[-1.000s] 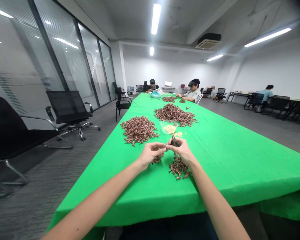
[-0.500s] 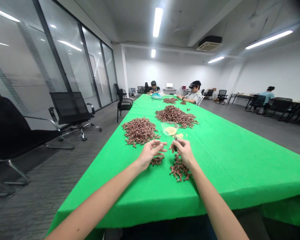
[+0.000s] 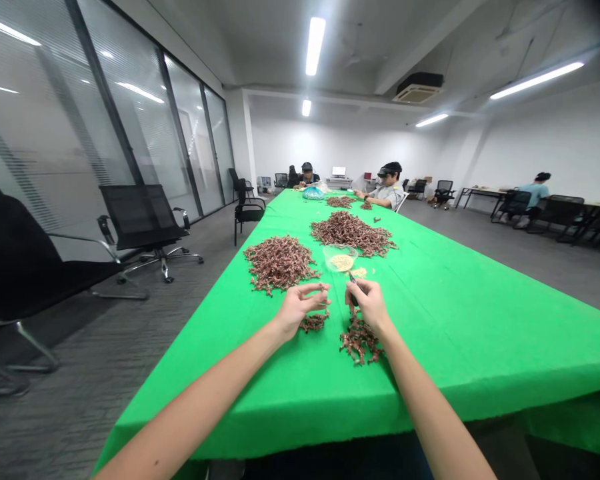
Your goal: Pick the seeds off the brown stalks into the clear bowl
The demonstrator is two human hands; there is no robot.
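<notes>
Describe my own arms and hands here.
The left hand and right hand are ungloved, with no watch or bracelet in view. The left forearm and right forearm are sleeveless as far as they show; a small dark spot marks the left.

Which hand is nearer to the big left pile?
Left. The left hand is just on the pile's near side; the right hand is farther off to the right.

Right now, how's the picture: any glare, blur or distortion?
Head view: a ceiling light glares white; streaks reflect in the glass partition; edges look stretched; the upper right corner is dark; the tool in the right hand lacks fine detail.
</notes>
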